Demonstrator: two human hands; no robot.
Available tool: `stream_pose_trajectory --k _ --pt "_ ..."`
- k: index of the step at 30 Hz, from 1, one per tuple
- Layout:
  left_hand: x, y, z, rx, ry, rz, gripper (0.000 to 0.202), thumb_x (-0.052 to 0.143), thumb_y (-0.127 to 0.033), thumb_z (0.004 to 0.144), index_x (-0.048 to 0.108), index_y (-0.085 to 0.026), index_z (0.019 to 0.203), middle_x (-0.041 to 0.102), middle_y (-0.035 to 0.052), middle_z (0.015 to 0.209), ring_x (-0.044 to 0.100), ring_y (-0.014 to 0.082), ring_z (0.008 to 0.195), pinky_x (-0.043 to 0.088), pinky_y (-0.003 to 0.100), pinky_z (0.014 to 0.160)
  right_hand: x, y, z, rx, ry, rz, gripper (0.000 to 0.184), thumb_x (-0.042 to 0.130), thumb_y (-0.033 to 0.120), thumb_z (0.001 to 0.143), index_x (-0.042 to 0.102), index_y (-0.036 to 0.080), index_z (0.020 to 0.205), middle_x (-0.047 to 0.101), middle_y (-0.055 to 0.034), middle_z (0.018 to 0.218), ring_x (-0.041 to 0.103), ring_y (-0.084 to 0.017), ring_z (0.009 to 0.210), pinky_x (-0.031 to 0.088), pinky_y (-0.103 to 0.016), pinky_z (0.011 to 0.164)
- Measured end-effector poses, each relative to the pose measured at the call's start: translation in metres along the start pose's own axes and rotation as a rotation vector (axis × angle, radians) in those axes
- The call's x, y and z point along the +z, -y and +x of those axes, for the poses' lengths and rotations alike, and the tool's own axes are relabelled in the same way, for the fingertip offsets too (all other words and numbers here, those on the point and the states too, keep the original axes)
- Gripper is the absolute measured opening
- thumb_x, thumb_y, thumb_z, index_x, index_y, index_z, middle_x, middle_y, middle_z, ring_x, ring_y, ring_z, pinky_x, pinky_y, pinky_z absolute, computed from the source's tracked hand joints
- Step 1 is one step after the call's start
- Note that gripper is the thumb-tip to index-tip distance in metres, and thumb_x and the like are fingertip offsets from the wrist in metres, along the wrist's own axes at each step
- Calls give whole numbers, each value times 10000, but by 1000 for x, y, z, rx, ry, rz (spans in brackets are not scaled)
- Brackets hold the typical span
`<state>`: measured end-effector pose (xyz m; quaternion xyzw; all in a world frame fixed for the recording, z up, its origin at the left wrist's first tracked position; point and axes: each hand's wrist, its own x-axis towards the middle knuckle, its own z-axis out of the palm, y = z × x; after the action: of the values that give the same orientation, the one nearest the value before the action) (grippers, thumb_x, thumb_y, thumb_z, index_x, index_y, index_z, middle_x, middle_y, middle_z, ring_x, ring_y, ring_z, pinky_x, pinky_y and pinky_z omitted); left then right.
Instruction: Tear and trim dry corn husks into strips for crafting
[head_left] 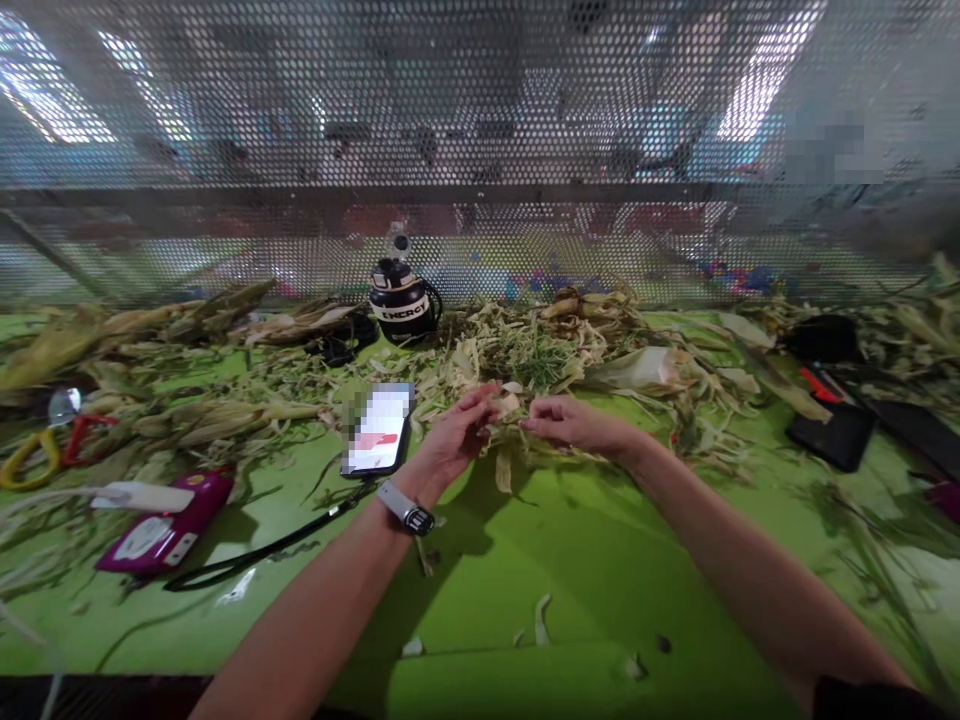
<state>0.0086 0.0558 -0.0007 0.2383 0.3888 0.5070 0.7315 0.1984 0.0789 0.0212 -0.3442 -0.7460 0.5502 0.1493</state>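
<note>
My left hand [459, 432], a watch on its wrist, is closed with thumb and fingers pinched around a small pale piece of corn husk [509, 402]. Just to the right, my right hand [571, 422] is closed, its fingers curled towards the left hand. What those fingers hold, if anything, is too small to make out. Both hands are at the near edge of a heap of shredded husk [525, 345]. Beneath them, a narrow pale strip [504, 472] hangs down over the green table [555, 570].
A lit phone [381, 430] with a black strap [262, 555] lies left of my hands. Further left are a purple power bank [169, 530] and scissors [82, 440]. Behind stands a black jug [401, 300] before a perforated metal screen [480, 120]. A dark phone [832, 430] lies right.
</note>
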Motion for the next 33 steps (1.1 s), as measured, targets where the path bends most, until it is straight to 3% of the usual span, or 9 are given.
stream_pose_trajectory --k 4,9,13,16,19,22,25,28,33 --pt "0 -9 -2 158 13 -51 280 634 -110 734 649 -190 1002 698 23 872 644 93 748 503 173 651 10 1 4 93 -79 139 393 542 570 773 463 186 778 350 100 488 289 -53 401 214 -197 399" --pt "5 -7 -7 257 22 -69 250 634 -84 709 665 -178 939 703 15 788 653 94 736 513 194 726 20 7 7 74 -110 -18 418 550 539 785 544 166 973 408 76 542 324 -58 438 246 -196 424" --pt "8 -3 -12 232 90 -60 277 636 -101 723 654 -181 987 711 36 872 657 105 791 513 187 732 29 5 10 7 -168 -183 414 616 522 731 594 144 899 443 51 562 363 -76 488 253 -208 451" --pt "7 -3 -13 233 149 -30 304 643 -111 721 642 -176 1018 705 52 945 651 124 857 507 200 755 35 2 13 -97 -197 -186 296 597 434 763 594 139 788 443 49 558 356 -72 491 260 -207 465" --pt "7 -6 -12 270 149 -39 348 623 -146 738 597 -200 1081 684 50 1023 634 132 914 502 220 776 36 3 15 -178 -165 -58 229 571 354 779 569 135 714 465 42 588 372 -63 513 280 -196 481" --pt "9 -9 -10 274 110 -45 406 592 -132 712 551 -221 1106 657 40 1073 617 142 946 497 249 787 32 6 14 -99 -164 146 234 572 373 774 544 145 727 390 78 507 305 -45 432 226 -186 420" --pt "9 -7 -9 190 50 28 401 539 -98 644 571 -199 1031 669 34 980 620 148 865 493 268 752 29 9 13 -19 -199 315 234 579 386 770 537 156 780 325 114 420 242 -38 351 165 -185 366" --pt "6 -1 -6 120 -30 167 228 510 -129 619 616 -165 818 666 22 792 604 142 735 469 260 686 27 9 13 3 -278 390 224 606 375 744 531 164 763 348 118 399 253 -34 327 160 -181 345" --pt "-1 5 -4 52 130 471 78 601 -157 620 653 -140 675 657 21 708 552 122 670 407 250 696 26 6 16 32 -378 381 180 610 325 733 534 162 726 409 105 423 251 -22 319 149 -176 332"
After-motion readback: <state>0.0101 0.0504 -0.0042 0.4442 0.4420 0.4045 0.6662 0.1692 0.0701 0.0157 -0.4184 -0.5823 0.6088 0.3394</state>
